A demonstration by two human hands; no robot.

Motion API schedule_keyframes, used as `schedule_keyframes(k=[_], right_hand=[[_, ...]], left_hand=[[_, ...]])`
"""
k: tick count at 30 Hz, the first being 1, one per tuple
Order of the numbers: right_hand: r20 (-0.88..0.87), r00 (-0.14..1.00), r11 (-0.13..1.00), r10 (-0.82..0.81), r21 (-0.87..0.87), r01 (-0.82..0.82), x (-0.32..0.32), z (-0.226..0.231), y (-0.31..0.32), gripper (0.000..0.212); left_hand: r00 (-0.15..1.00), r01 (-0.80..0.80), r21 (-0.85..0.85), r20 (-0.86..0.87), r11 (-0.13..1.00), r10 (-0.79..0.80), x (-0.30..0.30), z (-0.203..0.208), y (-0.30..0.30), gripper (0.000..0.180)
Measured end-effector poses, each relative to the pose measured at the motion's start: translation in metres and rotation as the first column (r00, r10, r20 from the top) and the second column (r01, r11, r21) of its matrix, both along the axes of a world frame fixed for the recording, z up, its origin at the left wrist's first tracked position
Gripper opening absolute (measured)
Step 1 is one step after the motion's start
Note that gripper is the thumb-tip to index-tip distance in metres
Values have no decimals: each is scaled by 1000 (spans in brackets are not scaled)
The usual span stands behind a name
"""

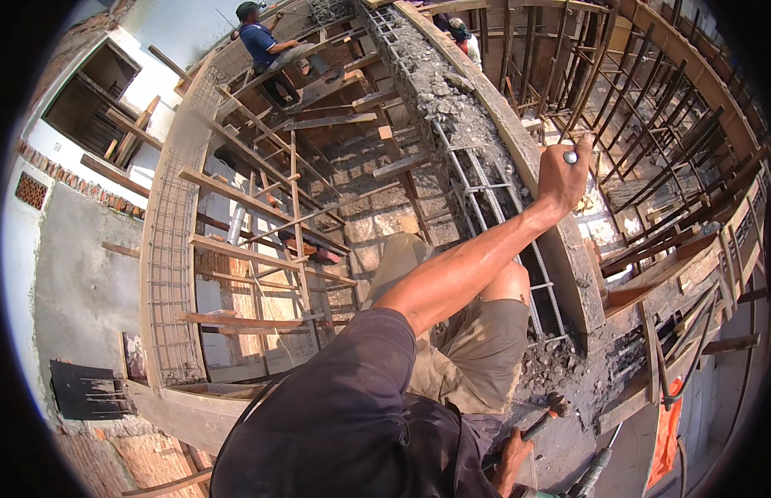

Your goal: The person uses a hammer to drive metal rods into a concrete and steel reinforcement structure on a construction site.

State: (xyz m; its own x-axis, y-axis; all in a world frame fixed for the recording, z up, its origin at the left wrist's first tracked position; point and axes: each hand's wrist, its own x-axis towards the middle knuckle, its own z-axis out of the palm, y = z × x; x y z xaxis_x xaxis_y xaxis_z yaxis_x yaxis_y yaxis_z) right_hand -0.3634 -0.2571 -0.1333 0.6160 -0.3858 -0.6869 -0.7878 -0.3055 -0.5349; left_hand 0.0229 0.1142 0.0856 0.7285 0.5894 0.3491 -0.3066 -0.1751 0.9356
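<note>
The left hand (564,178) is raised at the end of an outstretched arm, at the upper right, over the wooden board (568,266) edging the concrete beam (439,91). Its fingers are wrapped tightly around a metal rod (570,157); the rod's round, shiny end shows at the fist. The rod's other end is hidden, so contact with any surface cannot be determined.

The right hand (513,455) is low, near the lower edge of the view. Its fingers are curled around the handle of a hammer (539,427), whose head lies up and to the right of the hand, just below loose rubble (551,365) at the near end of the beam. Beside this hand is a grey and green tool (600,465), partly cut off; its kind cannot be determined.

Steel bars (485,187) are exposed along the beam. A person in a blue shirt (259,41) sits at the far upper left among timber pieces (330,121).
</note>
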Motion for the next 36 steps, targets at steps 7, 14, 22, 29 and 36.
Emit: schedule_keyframes(k=[7, 14, 22, 29, 36], right_hand=[[94, 994, 992, -58, 116, 47, 18, 54, 47, 31], [345, 938, 998, 35, 43, -52, 20, 20, 48, 28], [167, 906, 815, 390, -520, -256, 36, 11, 51, 33], [82, 767, 553, 636, -742, -379, 30, -6, 22, 56], [36, 693, 551, 720, -637, -539, 24, -34, -46, 71]], left_hand=[[956, 273, -325, 200, 905, -217, -91, 60, 77, 64], [983, 78, -491, 184, 867, 16, -170, 66, 161, 62], [950, -59, -638, 202, 768, 240, -233, -7, 227, 62], [928, -79, -752, 185, 655, 324, -263, -56, 262, 59], [915, -134, -835, 102, 533, 390, -281, -88, 294, 56]])
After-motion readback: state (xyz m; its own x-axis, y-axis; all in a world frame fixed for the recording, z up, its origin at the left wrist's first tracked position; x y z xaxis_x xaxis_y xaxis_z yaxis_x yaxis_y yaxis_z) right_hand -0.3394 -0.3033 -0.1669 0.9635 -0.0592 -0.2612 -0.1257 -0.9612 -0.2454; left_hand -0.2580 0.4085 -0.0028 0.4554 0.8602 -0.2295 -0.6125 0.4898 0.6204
